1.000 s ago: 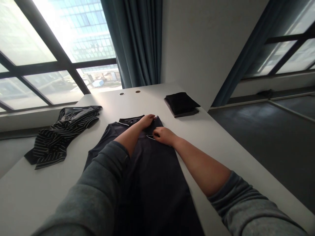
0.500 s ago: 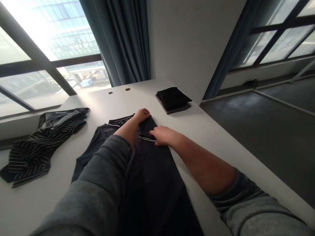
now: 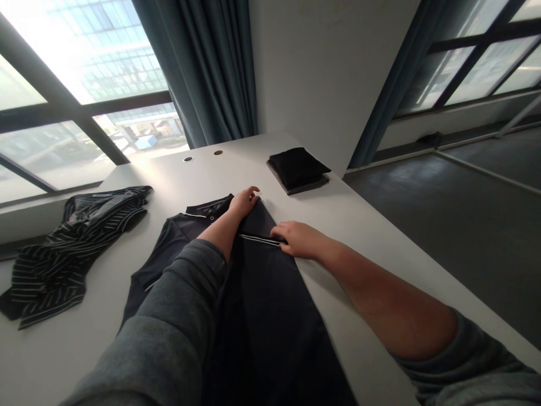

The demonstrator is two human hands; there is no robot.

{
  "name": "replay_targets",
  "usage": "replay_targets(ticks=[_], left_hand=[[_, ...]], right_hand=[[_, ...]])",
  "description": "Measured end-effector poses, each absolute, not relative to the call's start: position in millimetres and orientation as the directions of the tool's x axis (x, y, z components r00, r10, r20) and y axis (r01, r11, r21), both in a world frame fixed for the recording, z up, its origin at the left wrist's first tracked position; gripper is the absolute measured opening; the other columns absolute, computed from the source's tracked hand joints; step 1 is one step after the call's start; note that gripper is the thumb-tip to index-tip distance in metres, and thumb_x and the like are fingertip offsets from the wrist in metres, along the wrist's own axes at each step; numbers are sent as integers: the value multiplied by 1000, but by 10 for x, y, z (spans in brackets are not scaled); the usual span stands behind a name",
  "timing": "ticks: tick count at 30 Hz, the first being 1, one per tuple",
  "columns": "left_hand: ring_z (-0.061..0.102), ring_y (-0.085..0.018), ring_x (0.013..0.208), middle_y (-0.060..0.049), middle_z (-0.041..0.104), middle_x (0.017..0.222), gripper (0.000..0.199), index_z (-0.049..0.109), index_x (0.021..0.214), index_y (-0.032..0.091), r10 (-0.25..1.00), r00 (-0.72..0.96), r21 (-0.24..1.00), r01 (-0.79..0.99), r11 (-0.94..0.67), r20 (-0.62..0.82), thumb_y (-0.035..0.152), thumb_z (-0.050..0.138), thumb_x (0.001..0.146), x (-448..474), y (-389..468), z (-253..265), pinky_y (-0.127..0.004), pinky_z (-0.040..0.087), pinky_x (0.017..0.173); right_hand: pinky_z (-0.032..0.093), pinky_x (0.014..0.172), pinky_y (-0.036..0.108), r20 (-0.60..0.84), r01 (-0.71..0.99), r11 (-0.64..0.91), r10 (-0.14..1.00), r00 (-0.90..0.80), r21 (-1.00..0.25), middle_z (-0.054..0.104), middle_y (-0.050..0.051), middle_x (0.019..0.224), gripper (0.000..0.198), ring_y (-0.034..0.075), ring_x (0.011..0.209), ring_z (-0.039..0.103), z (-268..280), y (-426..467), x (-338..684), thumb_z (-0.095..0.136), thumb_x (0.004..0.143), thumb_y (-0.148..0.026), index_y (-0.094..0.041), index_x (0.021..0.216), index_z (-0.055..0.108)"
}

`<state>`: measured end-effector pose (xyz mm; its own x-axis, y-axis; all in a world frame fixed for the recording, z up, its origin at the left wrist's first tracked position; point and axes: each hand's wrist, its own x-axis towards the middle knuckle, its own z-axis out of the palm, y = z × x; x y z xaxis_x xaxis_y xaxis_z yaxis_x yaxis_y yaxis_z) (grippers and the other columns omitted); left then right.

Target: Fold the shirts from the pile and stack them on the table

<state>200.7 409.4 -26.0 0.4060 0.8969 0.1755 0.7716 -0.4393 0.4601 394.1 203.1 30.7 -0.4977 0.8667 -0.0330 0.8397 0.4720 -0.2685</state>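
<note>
A dark navy polo shirt [image 3: 262, 304] lies front up on the table, its collar [image 3: 209, 208] edged in white and pointing away from me. My left hand [image 3: 244, 203] rests on the shoulder beside the collar, fingers apart and loosely bent. At the white-striped cuff of the right-side sleeve [image 3: 260, 220], my right hand [image 3: 296, 239] pinches the outer corner of the hem between thumb and fingers. That sleeve lies spread over the shirt's side. My left forearm covers part of the chest and the other sleeve.
A folded stack of black cloth [image 3: 298, 169] sits toward the far right of the white table [image 3: 245, 163]. To the left lies a rumpled black-and-white striped garment [image 3: 80, 248]. Two round cable holes are near the back edge. Behind are a blue-grey curtain [image 3: 211, 73] and windows.
My right hand has moved right, drawing the sleeve cuff outward so it lies wider and flatter. My left hand stays at the shoulder, its fingers now looser.
</note>
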Motion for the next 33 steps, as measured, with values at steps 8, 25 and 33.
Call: replay_targets(ticks=[8,25,33], left_hand=[[69,-24,98,-7,79,105,17,78,98,21,932,353,417,838,-353,80,32,66,91,2130,4287,-66,-31,52,87],[71,-26,98,-10,80,109,33,80,109,20,934,357,380,860,-340,28,40,58,96,2172,4410,-41,-32,53,87],[70,-19,86,-1,78,94,22,84,92,27,793,606,284,772,-568,-63,23,69,76,2159,4566,105,-25,52,88]], right_hand=[[44,81,30,-9,930,273,959,-283,-246,72,10,112,34,25,98,68,251,1911,3978,64,89,-20,-21,123,66],[39,70,28,1,863,277,952,-306,-423,77,6,98,20,21,89,69,387,1935,3956,68,97,-39,-22,106,68],[42,70,25,-111,841,26,989,-102,-541,79,2,92,37,19,85,71,319,2029,4003,72,87,-21,-20,124,67]])
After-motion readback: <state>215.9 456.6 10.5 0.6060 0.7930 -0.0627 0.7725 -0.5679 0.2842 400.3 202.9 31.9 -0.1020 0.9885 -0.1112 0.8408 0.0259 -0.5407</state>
